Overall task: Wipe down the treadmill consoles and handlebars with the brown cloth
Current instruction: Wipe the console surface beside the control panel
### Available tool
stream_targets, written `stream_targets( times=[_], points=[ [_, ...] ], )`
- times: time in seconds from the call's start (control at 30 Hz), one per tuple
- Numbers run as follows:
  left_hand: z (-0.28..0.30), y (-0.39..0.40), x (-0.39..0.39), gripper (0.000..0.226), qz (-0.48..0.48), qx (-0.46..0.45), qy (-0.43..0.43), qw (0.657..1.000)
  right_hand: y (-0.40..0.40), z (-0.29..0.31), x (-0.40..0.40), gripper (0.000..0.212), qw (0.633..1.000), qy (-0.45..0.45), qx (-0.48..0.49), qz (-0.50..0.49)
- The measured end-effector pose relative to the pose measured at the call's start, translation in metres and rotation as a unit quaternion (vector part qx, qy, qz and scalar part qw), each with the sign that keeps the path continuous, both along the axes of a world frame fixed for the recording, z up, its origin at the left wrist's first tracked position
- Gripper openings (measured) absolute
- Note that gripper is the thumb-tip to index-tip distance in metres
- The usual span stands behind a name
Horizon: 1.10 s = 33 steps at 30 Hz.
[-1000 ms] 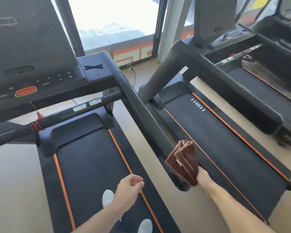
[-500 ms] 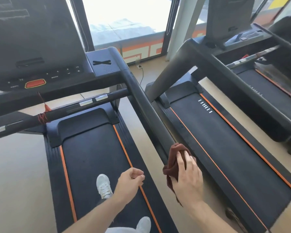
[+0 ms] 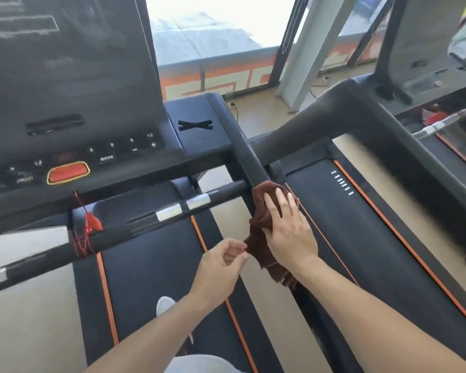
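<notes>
— Brown cloth (image 3: pixel 261 238)?
— Under the right hand (image 3: pixel 288 232), whose straight, spread fingers (image 3: pixel 281 203) press it onto the right handlebar (image 3: pixel 246 154).
— The left hand (image 3: pixel 221 267)?
— Fingers loosely curled, tips at the cloth's near-left edge; whether they pinch it, I cannot tell.
</notes>
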<state>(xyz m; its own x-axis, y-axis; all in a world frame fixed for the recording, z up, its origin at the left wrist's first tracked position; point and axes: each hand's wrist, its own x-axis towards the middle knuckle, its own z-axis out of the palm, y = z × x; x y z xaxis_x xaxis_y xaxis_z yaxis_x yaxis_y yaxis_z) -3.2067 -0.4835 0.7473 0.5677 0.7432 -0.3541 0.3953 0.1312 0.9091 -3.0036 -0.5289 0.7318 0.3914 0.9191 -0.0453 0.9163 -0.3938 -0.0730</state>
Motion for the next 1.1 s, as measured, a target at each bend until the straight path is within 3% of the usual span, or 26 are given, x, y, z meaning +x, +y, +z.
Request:
stream_targets(
  times=[0.27, 0.5, 0.57, 0.67, 0.8, 0.93, 1.1],
  points=[
    [0.034, 0.117, -0.007, 0.012, -0.001, 0.055, -0.035, 0.998, 0.125, 0.007, 0.024, 0.067, 0.998, 0.059, 0.0, 0.03],
    [0.024, 0.159, -0.01, 0.012, 0.025, 0.014, -0.024, 0.999, 0.198, 0.016, 0.05, 0.067, 0.983, 0.18, -0.002, 0.049],
    [0.021, 0.17, -0.01, 0.013, 0.042, 0.025, -0.019, 0.999, 0.223, 0.015, 0.051, 0.068, 0.989, 0.129, -0.019, 0.065],
    [0.014, 0.182, -0.011, 0.017, 0.081, 0.037, -0.005, 0.996, 0.263, 0.014, 0.037, 0.072, 0.985, 0.009, -0.053, 0.166],
    [0.007, 0.192, -0.008, 0.019, 0.126, 0.027, 0.014, 0.992, 0.319, 0.013, 0.014, 0.071, 0.96, 0.041, -0.051, 0.274],
    [0.005, 0.197, 0.0, 0.017, 0.107, 0.027, 0.03, 0.993, 0.378, 0.017, 0.023, 0.069, 0.961, 0.035, -0.032, 0.273],
    [-0.004, 0.189, 0.007, 0.01, 0.075, -0.008, 0.075, 0.994, 0.447, 0.025, 0.025, 0.057, 0.977, 0.049, -0.042, 0.201]
  ],
)
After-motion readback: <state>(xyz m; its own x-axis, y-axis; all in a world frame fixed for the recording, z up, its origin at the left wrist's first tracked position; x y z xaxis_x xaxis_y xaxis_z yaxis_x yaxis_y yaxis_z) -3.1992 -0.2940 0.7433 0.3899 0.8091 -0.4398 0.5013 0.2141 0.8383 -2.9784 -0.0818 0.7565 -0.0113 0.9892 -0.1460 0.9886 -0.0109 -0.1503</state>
